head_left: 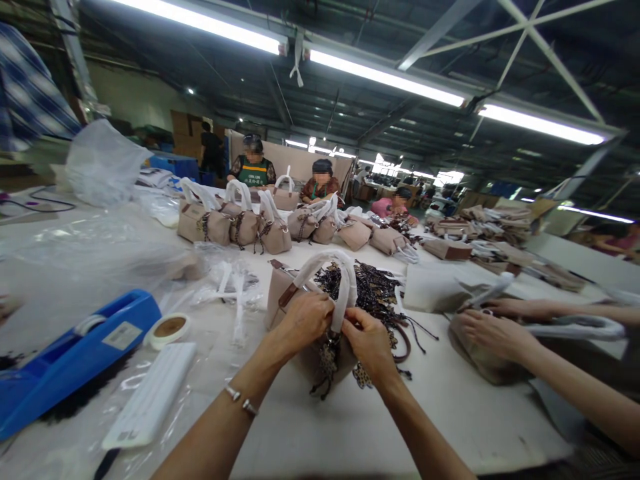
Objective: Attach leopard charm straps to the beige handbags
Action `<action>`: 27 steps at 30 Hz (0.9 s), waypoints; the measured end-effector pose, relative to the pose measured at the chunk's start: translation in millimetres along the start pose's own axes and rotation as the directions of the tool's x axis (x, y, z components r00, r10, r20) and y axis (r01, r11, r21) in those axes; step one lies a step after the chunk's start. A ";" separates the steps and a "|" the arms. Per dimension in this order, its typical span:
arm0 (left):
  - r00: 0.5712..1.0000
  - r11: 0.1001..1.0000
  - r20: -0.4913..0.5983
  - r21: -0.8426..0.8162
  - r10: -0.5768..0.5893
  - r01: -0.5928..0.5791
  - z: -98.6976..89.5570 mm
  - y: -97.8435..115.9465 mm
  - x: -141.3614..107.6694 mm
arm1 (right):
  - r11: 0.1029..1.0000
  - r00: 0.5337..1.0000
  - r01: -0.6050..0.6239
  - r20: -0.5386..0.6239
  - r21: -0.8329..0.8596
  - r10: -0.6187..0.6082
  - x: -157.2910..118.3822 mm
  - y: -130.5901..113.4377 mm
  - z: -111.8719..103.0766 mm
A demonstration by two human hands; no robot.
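Observation:
A beige handbag stands in front of me on the white table, its handles wrapped in white material. My left hand is closed at the base of the wrapped handle, fingertips pinched on the bag's top. On the other side of the handle, my right hand pinches at the same spot, thumb and finger together. What exactly lies between the fingertips is too small to tell. A dark patterned charm with cords hangs on the bag below my hands. Behind the bag lies a pile of similar dark charms.
At left are a blue tape dispenser, a tape roll, a white power strip and clear plastic. Finished-looking handbags line the back. At right another person's hands hold a bag. Several people sit beyond.

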State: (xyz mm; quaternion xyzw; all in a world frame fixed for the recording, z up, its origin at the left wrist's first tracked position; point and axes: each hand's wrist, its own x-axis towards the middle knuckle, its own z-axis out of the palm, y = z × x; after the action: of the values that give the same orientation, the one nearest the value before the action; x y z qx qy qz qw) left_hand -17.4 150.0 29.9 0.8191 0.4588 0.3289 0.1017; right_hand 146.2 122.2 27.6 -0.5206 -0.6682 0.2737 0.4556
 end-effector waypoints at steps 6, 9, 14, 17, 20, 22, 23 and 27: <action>1.000 0.999 -0.010 0.036 0.021 -0.020 -0.3 0.1 0.7 | 1.000 0.998 0.010 -0.059 -0.025 -0.012 -0.5 4.1 2.6; 0.988 0.999 -0.151 -0.014 -0.036 0.035 4.2 10.2 -11.4 | 0.986 0.991 -0.061 -0.105 0.157 0.078 -4.4 9.1 4.4; 0.976 0.996 -0.218 -0.088 -0.011 -0.008 21.7 35.4 -42.4 | 0.865 0.984 -0.062 -0.113 0.498 0.136 -16.0 16.7 6.3; 0.986 0.981 -0.169 -0.194 0.000 -0.033 34.4 44.6 -49.0 | 0.818 0.989 -0.034 -0.100 0.574 0.112 -22.8 17.8 6.4; 0.990 0.958 -0.134 -0.286 -0.047 0.006 41.2 46.3 -46.5 | 0.792 0.992 -0.042 -0.069 0.609 0.106 -27.1 16.6 4.7; 0.992 0.942 -0.102 -0.335 -0.068 0.030 41.2 44.7 -44.4 | 0.791 0.993 -0.049 -0.053 0.610 0.102 -28.2 15.8 2.1; 0.993 0.932 -0.091 -0.361 -0.076 0.038 40.2 43.6 -44.0 | 0.793 0.994 -0.059 -0.041 0.606 0.105 -28.1 15.7 0.5; 0.981 0.852 -0.078 -0.511 -0.177 0.114 34.8 38.9 -46.1 | 0.786 0.989 -0.111 -0.007 0.609 0.145 -23.2 18.1 -6.2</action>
State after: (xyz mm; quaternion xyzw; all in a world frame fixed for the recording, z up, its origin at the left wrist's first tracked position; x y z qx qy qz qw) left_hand 14.5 95.3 1.0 0.7052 0.4229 0.4781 0.3088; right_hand 160.8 105.2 7.6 -0.3984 -0.4959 0.4895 0.5964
